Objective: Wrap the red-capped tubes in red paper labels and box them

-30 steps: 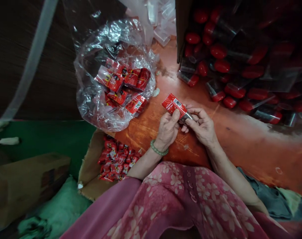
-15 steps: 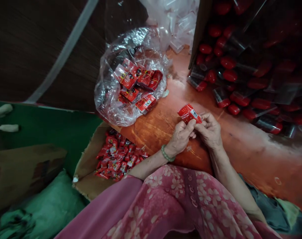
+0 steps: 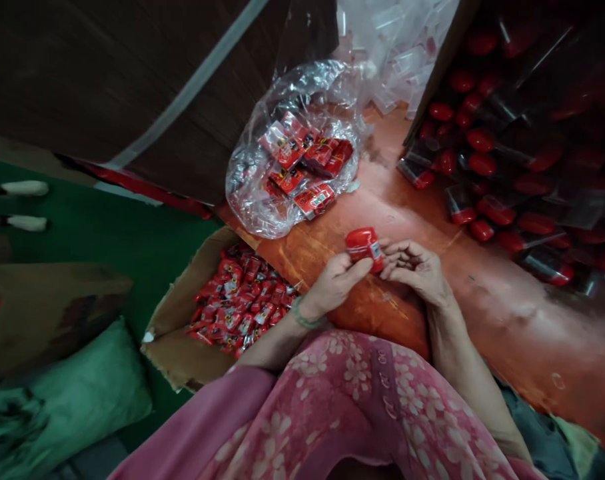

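A small red packet (image 3: 364, 248) with a barcode label is pinched in my left hand (image 3: 336, 280), thumb on its front. My right hand (image 3: 416, 268) is just to the right, its fingers apart and the tips close to the packet's right edge. Whether those tips touch it is hard to tell. Beyond the hands, a clear plastic bag (image 3: 255, 183) lies open on the orange table (image 3: 497, 313) with several red printed packets (image 3: 315, 199) in it. Below and left, a cardboard box (image 3: 175, 333) holds a heap of small red wrapped packets (image 3: 247, 300).
Red-ended clear containers (image 3: 482, 163) are piled at the right. Clear plastic pieces (image 3: 397, 67) lie at the back. A dark brown box (image 3: 132, 80) stands upper left. A green sack (image 3: 87, 387) and another carton (image 3: 47, 307) are on the floor, near a person's feet (image 3: 25, 189).
The view has shifted. My left hand has turned the packet and moved it slightly left. My right hand's fingers have come off it and spread.
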`<state>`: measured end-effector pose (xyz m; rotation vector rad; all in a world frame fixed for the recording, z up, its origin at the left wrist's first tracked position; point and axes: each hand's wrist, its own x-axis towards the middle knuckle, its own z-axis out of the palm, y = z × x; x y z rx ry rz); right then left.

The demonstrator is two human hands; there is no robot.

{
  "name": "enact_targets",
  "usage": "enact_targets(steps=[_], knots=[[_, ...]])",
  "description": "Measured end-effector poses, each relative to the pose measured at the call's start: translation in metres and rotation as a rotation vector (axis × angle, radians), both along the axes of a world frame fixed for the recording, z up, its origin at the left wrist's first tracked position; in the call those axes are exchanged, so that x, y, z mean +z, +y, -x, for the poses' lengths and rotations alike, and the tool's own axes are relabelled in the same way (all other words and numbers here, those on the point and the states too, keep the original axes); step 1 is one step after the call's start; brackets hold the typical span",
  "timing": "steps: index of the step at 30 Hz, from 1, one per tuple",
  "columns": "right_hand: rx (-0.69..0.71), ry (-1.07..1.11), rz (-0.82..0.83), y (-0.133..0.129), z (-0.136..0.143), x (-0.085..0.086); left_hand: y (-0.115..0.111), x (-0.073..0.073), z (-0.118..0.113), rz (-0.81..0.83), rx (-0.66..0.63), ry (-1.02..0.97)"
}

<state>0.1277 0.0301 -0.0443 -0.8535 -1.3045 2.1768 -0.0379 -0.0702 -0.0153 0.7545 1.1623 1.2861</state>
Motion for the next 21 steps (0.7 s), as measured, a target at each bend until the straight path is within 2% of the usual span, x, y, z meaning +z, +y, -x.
enact_targets(steps=[2,4,8,10,11,12,14,17,19,21], knots=[[-0.016,-0.020,0.008,-0.001,-0.002,-0.001,-0.037,0.014,0.035,0.020,-0.053,0.240],[-0.033,-0.033,-0.003,0.000,-0.003,-0.002,-0.087,0.024,0.072,0.066,-0.038,0.528],[-0.035,-0.064,-0.033,0.000,-0.002,-0.003,-0.184,0.025,0.133,0.165,0.070,1.142],[-0.036,-0.083,-0.042,0.001,-0.001,-0.003,-0.207,0.022,0.149,0.192,0.159,1.392],[-0.035,-0.091,-0.047,0.000,-0.001,-0.003,-0.207,0.020,0.152,0.189,0.215,1.486],[-0.034,-0.097,-0.051,0.000,-0.001,-0.002,-0.200,0.018,0.152,0.170,0.265,1.553],[-0.034,-0.098,-0.052,0.000,-0.001,-0.002,-0.166,0.013,0.144,0.095,0.293,1.602],[-0.039,-0.084,-0.047,-0.001,-0.001,-0.001,-0.089,-0.003,0.125,-0.102,0.170,1.591],[-0.046,-0.068,-0.044,-0.001,-0.001,-0.001,-0.040,-0.016,0.119,-0.175,0.085,1.607],[-0.049,-0.051,-0.039,-0.001,-0.002,-0.002,-0.005,-0.030,0.119,-0.217,0.067,1.661]])
